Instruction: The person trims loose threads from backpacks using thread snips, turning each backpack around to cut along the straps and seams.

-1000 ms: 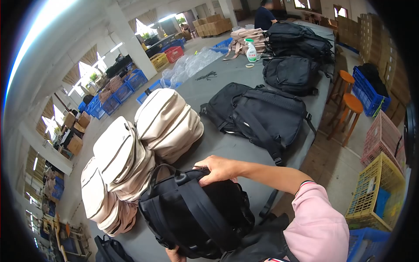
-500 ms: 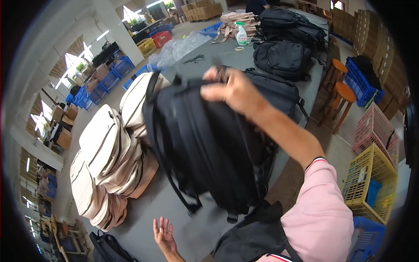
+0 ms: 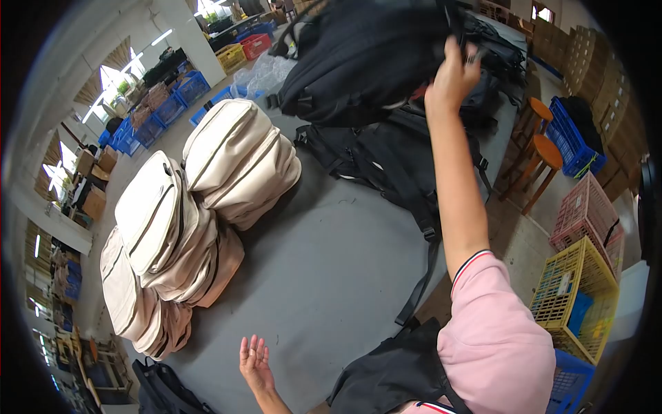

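My right hand (image 3: 453,77) is closed on a black backpack (image 3: 365,58), gripping it at its right end and holding it up over the far part of the table. A small greyish object shows by those fingers, too blurred to name. Under the raised bag, another black backpack (image 3: 376,155) lies on the table with its straps trailing toward me. My left hand (image 3: 256,363) is low over the near part of the grey table (image 3: 314,276), fingers stretched out, holding nothing. Cream backpacks (image 3: 169,221) are piled to its upper left.
A black bag (image 3: 165,390) lies at the near left corner. More black bags (image 3: 496,52) are stacked at the far right. Wooden stools (image 3: 545,155), a yellow crate (image 3: 576,297) and a pink crate (image 3: 586,214) stand along the right side. Clear plastic wrap (image 3: 265,74) lies beyond the cream bags.
My right hand has swung the black backpack away from me, up and to the right, uncovering the table's middle and the black backpack beneath. My left hand stays open in nearly the same place.
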`<state>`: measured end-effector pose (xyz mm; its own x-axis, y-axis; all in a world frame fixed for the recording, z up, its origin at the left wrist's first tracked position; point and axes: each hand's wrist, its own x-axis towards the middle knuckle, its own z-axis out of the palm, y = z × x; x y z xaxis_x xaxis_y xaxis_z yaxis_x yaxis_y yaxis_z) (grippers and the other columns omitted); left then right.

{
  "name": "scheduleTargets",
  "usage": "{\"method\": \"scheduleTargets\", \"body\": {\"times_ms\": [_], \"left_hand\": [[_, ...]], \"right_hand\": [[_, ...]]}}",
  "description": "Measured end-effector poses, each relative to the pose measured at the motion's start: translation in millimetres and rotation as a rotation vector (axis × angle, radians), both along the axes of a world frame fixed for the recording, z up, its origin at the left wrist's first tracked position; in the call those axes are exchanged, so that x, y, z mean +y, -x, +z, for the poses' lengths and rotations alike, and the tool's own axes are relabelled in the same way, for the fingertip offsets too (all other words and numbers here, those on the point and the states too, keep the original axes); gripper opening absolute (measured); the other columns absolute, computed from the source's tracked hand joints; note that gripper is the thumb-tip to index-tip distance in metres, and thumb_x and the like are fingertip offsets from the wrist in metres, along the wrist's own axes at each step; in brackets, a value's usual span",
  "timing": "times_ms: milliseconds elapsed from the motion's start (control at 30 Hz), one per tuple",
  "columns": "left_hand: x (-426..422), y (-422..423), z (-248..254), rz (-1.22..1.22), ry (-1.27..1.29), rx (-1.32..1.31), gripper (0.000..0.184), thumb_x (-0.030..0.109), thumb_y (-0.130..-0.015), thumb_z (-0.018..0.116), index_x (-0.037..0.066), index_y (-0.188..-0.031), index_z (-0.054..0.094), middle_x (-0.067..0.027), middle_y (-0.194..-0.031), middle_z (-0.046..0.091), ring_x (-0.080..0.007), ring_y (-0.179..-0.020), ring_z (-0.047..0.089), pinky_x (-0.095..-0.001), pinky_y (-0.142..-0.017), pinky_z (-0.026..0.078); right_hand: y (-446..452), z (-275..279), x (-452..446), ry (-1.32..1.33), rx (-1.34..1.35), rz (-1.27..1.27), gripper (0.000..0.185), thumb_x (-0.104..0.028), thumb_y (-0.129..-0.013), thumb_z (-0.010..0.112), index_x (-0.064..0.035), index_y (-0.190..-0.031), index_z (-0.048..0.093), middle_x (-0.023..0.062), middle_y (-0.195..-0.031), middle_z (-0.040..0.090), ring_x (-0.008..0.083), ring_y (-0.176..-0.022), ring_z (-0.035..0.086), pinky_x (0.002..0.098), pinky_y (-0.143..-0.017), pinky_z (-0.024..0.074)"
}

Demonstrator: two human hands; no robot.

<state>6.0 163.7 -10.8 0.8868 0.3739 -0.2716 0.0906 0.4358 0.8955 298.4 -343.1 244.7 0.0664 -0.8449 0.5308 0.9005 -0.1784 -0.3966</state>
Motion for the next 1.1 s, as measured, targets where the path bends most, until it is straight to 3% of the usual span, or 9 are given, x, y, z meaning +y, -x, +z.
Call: {"method": "scheduleTargets", "body": {"times_ms": [133,267,467,533,633,733,933,1033,1100], "left_hand": [[-19,2,-3,0.039,-0.003,0.163,0.048,0.005,-0.086,0.054,-0.002,-0.131,0.04,-0.0181,-0.119,0.058,-0.0252,-0.102,0.062,-0.033,-0.084,0.052],[-30,8,-13,-0.038,-0.066,0.265,0.045,0.006,-0.087,0.058,-0.004,-0.128,0.042,-0.0192,-0.115,0.058,-0.0231,-0.096,0.064,-0.0284,-0.076,0.054],[-11,32,-26,-0.041,-0.141,0.356,0.046,0.008,-0.089,0.057,-0.005,-0.129,0.041,-0.0201,-0.119,0.056,-0.0231,-0.101,0.061,-0.0305,-0.084,0.05],[0,36,-20,-0.016,-0.175,0.392,0.044,0.008,-0.089,0.055,-0.005,-0.13,0.042,-0.0185,-0.12,0.056,-0.0231,-0.104,0.059,-0.0317,-0.088,0.048],[39,52,-10,0.134,-0.264,0.37,0.041,0.006,-0.088,0.056,0.0,-0.127,0.048,-0.0134,-0.121,0.056,-0.0226,-0.106,0.057,-0.0325,-0.092,0.046],[94,83,8,0.308,-0.544,0.354,0.038,0.008,-0.085,0.059,0.001,-0.122,0.054,-0.0114,-0.12,0.058,-0.0207,-0.108,0.057,-0.0314,-0.09,0.046],[204,135,44,0.569,-1.287,0.478,0.043,0.008,-0.075,0.066,0.007,-0.117,0.057,-0.0173,-0.123,0.051,-0.0309,-0.11,0.052,-0.0389,-0.094,0.042],[263,157,58,0.828,-1.663,0.685,0.057,0.012,-0.073,0.069,0.009,-0.126,0.048,-0.0191,-0.134,0.038,-0.0368,-0.123,0.038,-0.0452,-0.101,0.035],[309,176,60,1.077,-1.514,0.822,0.065,0.018,-0.074,0.07,0.011,-0.131,0.041,-0.018,-0.137,0.035,-0.0376,-0.125,0.036,-0.0471,-0.101,0.035]], "right_hand": [[-35,-166,0,-0.214,0.41,0.187,0.033,-0.008,-0.082,0.061,0.0046,-0.111,0.053,0.0043,-0.089,0.057,0.0118,-0.08,0.053,0.0277,-0.075,0.0422],[-28,-287,12,-0.555,0.792,0.366,0.036,-0.011,-0.08,0.066,-0.0002,-0.108,0.046,0.0093,-0.08,0.058,0.0135,-0.053,0.052,0.026,-0.039,0.0325],[-12,-290,-7,-0.564,0.912,0.467,0.026,-0.027,-0.077,0.074,-0.0082,-0.076,0.056,0.0039,-0.059,0.052,0.0069,-0.037,0.037,0.0214,-0.032,0.0275],[-12,-312,-22,-0.457,0.847,0.638,0.018,-0.019,-0.078,0.073,-0.0065,-0.086,0.062,0.0051,-0.073,0.062,0.0085,-0.046,0.047,0.0221,-0.04,0.0366],[9,-320,-16,-0.148,0.89,0.409,0.02,-0.007,-0.074,0.07,-0.006,-0.094,0.068,0.0006,-0.09,0.064,0.0083,-0.066,0.054,0.0221,-0.054,0.0375],[76,-249,53,-0.113,0.968,0.387,0.036,-0.031,-0.088,0.052,-0.0047,-0.112,0.06,0.0116,-0.119,0.062,0.0027,-0.038,0.019,0.017,-0.035,0.0179],[88,-301,96,0.329,1.11,0.702,0.036,-0.033,-0.095,0.049,0.0001,-0.107,0.058,0.007,-0.093,0.062,0.0055,-0.068,0.057,0.0147,-0.038,0.0289],[117,-298,168,0.363,1.146,0.91,0.031,-0.029,-0.095,0.05,0.0,-0.102,0.058,0.0076,-0.089,0.061,0.0053,-0.063,0.056,0.0155,-0.036,0.029],[140,-291,211,0.392,1.195,1.0,0.029,-0.027,-0.095,0.051,0.0,-0.1,0.058,0.0078,-0.087,0.062,0.0057,-0.06,0.056,0.0159,-0.035,0.029]]}}
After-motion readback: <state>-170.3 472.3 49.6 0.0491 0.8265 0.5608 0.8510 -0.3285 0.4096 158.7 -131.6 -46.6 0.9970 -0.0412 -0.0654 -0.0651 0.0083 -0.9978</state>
